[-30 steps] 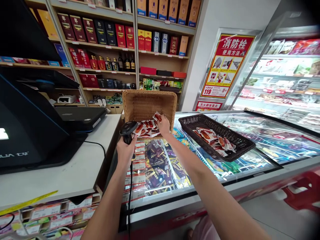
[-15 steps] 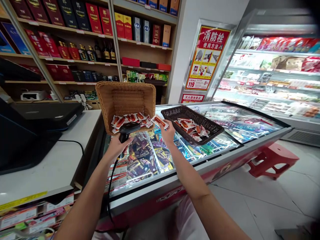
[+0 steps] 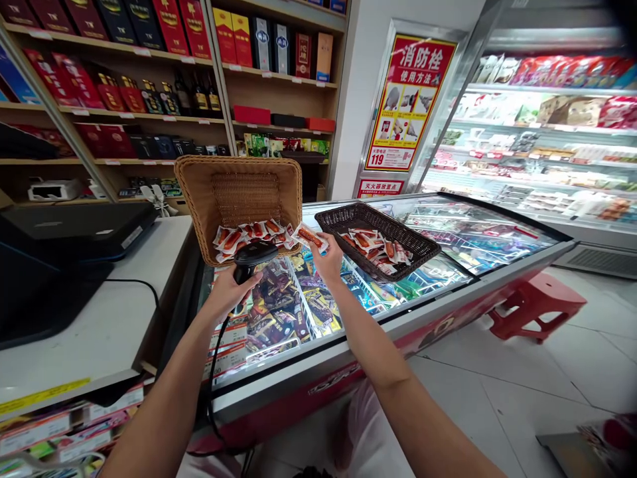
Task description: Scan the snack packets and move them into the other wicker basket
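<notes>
A black barcode scanner (image 3: 255, 252) is gripped by its handle in my left hand (image 3: 229, 291), its cord hanging down over the freezer edge. Between the fingers of my right hand (image 3: 328, 260) is a packaged sausage (image 3: 309, 237), held just right of the scanner's head. Behind the scanner, a tan wicker basket (image 3: 243, 174) is tilted toward me, with several wrapped sausages (image 3: 253, 230) along its lower side. To the right, a dark brown basket (image 3: 417, 247) lies on the freezer glass with more wrapped sausages (image 3: 373, 244) inside.
Both baskets rest on a glass-topped chest freezer (image 3: 368, 325) full of packaged goods. At left is a white counter (image 3: 99, 312) with a black device. A red stool (image 3: 540, 305) stands on the right. Shelves of boxes and bottles (image 3: 199, 93) line the back.
The view has shifted slightly, so the surroundings sit a little further left and higher. Both hands keep their holds, with the sausage still close to the scanner.
</notes>
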Available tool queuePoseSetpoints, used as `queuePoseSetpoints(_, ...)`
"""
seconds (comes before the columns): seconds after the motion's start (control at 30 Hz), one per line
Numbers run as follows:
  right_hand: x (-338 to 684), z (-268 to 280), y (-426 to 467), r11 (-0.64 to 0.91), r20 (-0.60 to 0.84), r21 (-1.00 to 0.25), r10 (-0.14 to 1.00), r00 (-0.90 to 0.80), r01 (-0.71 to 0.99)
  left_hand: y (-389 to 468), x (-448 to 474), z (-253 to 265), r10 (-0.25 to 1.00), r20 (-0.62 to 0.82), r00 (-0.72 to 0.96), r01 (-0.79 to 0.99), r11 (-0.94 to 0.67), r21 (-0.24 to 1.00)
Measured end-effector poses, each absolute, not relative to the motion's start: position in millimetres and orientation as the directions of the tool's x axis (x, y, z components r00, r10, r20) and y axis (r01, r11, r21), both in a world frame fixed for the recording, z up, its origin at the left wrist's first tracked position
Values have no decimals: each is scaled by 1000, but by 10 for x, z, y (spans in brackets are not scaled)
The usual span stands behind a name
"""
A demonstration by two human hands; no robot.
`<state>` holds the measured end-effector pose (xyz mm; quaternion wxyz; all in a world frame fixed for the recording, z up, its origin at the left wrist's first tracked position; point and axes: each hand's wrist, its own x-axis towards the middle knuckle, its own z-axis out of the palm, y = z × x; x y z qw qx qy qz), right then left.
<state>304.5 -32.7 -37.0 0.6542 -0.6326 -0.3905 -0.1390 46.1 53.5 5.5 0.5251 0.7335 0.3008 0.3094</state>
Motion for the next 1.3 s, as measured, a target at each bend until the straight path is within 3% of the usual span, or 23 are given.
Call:
queuePoseSetpoints(0.5,3069,-402,-328,166,742,-661,295,602,732,560,447,27,745,117,656,121,-257,959)
queuePoseSetpoints(0.7,3094,-382,-301,76,737,-664,232,635,744,495,473,90,774,121,622,100,-232,968)
queuePoseSetpoints(0.9,3493,-191,-477,-93,593,-802,-3,805,590,620,369,254,948,117,296,-54,-106,993)
queuePoseSetpoints(1.03,3528,-114,-478,-149,623,-781,-108,775,607,867,133,318,989,146,-4,-185,-144,972)
queuePoseSetpoints(1.1,3360,-104,-301,-143,679,-728,-16,734,670,967,28,317,975,185,-121,-182,-205,962)
queuePoseSetpoints(1.17,3107,-102,4,-112,707,-669,211,675,735,1025,-29,299,956,231,-178,-152,-259,954)
queuePoseSetpoints(1.23,2836,-99,393,-103,656,-653,419,628,750,1043,-36,266,946,255,-198,-126,-283,951)
queuePoseSetpoints(1.3,2604,-84,795,-153,569,-667,526,631,729,1041,-14,218,947,252,-198,-108,-276,955)
